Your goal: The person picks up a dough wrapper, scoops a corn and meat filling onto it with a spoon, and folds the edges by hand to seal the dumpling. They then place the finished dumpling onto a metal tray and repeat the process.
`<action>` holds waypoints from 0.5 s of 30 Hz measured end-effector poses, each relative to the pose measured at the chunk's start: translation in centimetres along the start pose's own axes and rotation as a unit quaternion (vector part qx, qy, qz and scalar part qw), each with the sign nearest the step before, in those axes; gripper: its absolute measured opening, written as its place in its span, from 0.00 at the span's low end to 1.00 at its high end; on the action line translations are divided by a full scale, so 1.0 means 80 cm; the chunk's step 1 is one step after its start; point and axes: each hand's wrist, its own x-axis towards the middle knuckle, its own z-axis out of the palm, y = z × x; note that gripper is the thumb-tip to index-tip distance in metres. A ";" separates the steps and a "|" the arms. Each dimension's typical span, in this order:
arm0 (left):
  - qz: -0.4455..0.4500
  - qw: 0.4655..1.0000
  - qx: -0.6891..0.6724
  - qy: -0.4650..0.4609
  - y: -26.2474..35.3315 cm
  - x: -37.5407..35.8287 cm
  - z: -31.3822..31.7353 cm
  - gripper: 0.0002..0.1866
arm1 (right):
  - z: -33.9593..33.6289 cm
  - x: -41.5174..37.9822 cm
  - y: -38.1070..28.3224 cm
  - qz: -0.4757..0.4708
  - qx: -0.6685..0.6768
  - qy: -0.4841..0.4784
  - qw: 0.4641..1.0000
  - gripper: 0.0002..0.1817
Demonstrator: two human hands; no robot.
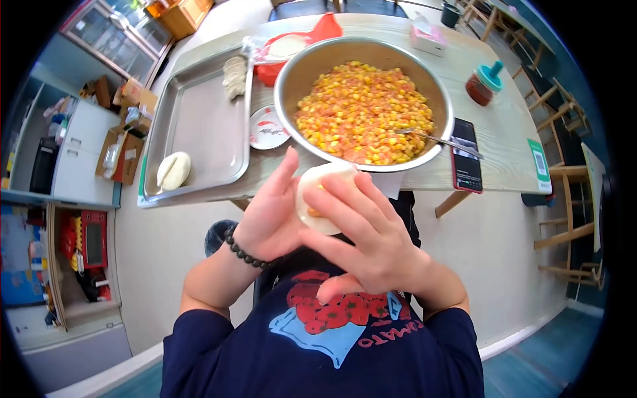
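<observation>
My left hand [271, 215], with a dark beaded bracelet on its wrist, holds a round white dumpling wrapper [325, 226] in front of my chest. A bit of orange filling [312, 212] shows on the wrapper. Over the wrapper lies my right hand [368, 242], fingers stretched out and spread, its thumb pointing back toward me. Whether those fingertips press on the dough cannot be made out. Just beyond both hands stands a large metal bowl [281, 109] of corn and pinkish minced filling [365, 109]. A metal spoon [441, 140] rests in it, handle over the right rim.
Left of the bowl, a metal tray [202, 126] holds wrappers [174, 170] and a pale dough row [234, 77]. A small lid [269, 127], red bag [325, 30], phone [467, 156], teal-lidded jar [484, 84] and tissue box [428, 38] share the table [511, 132].
</observation>
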 end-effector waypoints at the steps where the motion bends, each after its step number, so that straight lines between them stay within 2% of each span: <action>1: 0.002 1.000 -0.005 -0.005 -0.002 0.001 0.005 0.38 | 0.000 -0.013 0.001 -0.015 -0.043 0.054 0.998 0.24; 2: -0.001 1.000 -0.012 -0.013 -0.005 0.003 0.009 0.38 | -0.003 -0.026 0.006 -0.029 -0.091 0.104 0.990 0.17; 3: -0.005 1.000 0.017 0.019 -0.010 0.007 0.014 0.37 | -0.007 -0.035 0.012 -0.022 -0.092 0.127 0.987 0.12; 4: -0.014 0.999 0.034 0.023 -0.015 0.011 0.020 0.37 | -0.010 -0.043 0.018 -0.017 -0.086 0.144 0.986 0.12; 6: -0.010 0.997 -0.038 -0.063 -0.028 0.019 0.018 0.37 | -0.020 -0.052 0.021 0.002 -0.058 0.164 0.985 0.09; 7: -0.028 0.999 -0.031 -0.021 -0.031 0.022 0.024 0.41 | -0.022 -0.054 0.019 0.029 -0.034 0.182 0.982 0.07; 8: -0.042 0.998 -0.027 -0.023 -0.033 0.024 0.021 0.41 | -0.025 -0.057 0.021 0.044 -0.026 0.183 0.982 0.09; 10: -0.019 0.976 0.202 -0.084 -0.039 0.033 0.023 0.46 | -0.031 -0.059 0.024 0.100 0.032 0.232 0.967 0.11; 11: 0.019 0.947 0.301 -0.112 -0.047 0.036 0.029 0.42 | -0.034 -0.062 0.028 0.106 0.029 0.234 0.966 0.11; 12: 0.013 0.947 0.302 -0.113 -0.048 0.041 0.036 0.42 | -0.037 -0.065 0.032 0.113 0.043 0.243 0.962 0.12; 13: 0.041 0.884 0.448 -0.125 -0.049 0.045 0.042 0.37 | -0.041 -0.069 0.035 0.119 0.059 0.253 0.958 0.13; 14: 0.069 0.798 0.583 -0.135 -0.049 0.049 0.047 0.34 | -0.045 -0.072 0.036 0.123 0.058 0.255 0.957 0.13; 15: 0.038 0.802 0.586 -0.107 -0.051 0.053 0.052 0.34 | -0.050 -0.077 0.036 0.133 0.091 0.257 0.953 0.12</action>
